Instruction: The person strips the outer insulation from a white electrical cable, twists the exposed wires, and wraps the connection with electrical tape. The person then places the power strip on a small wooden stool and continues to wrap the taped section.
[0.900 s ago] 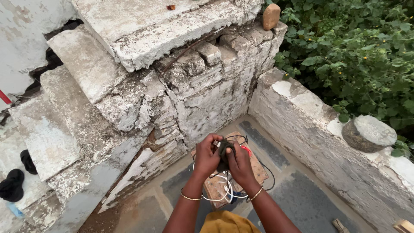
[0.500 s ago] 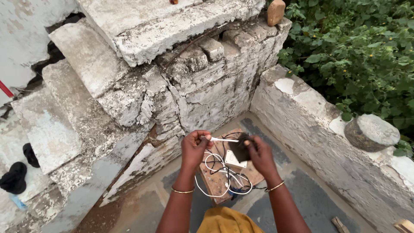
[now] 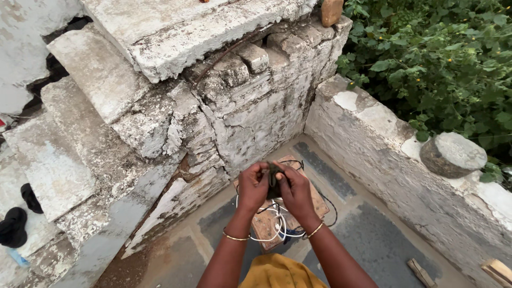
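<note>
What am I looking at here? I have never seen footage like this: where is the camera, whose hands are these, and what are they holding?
The one picture comes from a camera worn on a person's head, looking down. There is no machine. The left hand and right hand, each with a thin bangle, meet around a small dark object; what it is cannot be told. Below them, white and black cords trail over a reddish flat slab on the grey paved floor. Around stand a crumbling whitewashed brick stair and a low wall bearing a round grey stone.

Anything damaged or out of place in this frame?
Yes. The whitewashed stone staircase is cracked, with plaster flaking off. White and black cables lie tangled on a board under both hands, left hand and right hand, which grip a small dark object.
</note>
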